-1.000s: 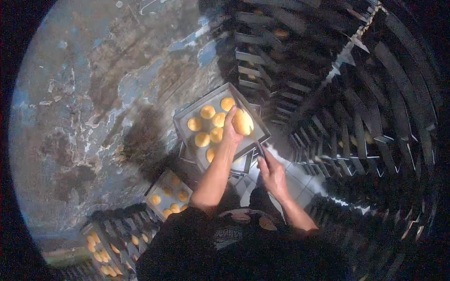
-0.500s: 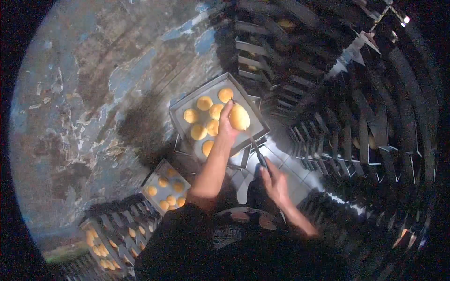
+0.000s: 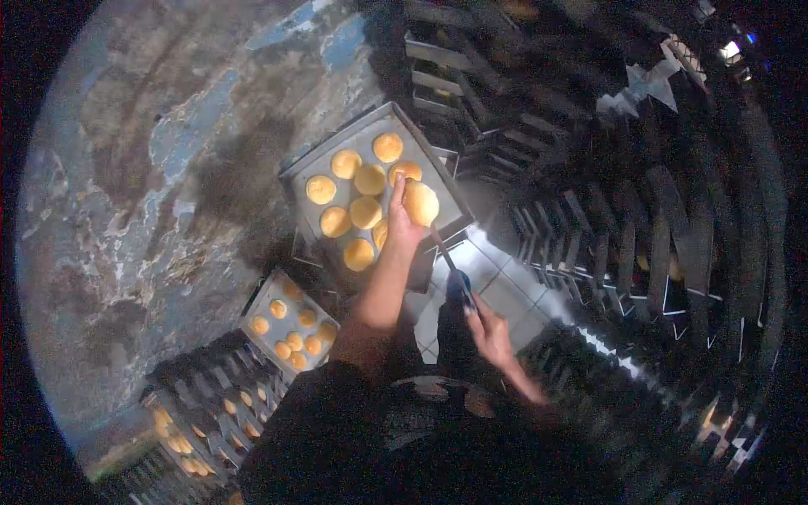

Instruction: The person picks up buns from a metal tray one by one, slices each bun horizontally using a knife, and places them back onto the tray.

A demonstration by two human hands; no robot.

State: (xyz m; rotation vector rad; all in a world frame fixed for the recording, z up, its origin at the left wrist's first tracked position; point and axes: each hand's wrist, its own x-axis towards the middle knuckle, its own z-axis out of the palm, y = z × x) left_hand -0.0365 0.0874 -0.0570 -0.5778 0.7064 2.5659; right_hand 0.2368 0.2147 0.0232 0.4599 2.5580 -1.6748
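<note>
My left hand is wrapped round a golden bun, held over the right part of a metal tray. Several round buns lie spread on that tray. My right hand grips a long, thin tool with a dark handle, which looks like a knife. The tool's narrow end points up toward the held bun, and its tip is hidden by the bun or close beside it.
A second tray of buns is at the lower left, near a rack holding more buns. Dark racks line the right side. A worn, stained wall fills the left. Floor tiles show below.
The tray has shifted up and left in view. The right hand has drawn down, away from the held bun, with more of the tool showing. The left hand still holds the bun.
</note>
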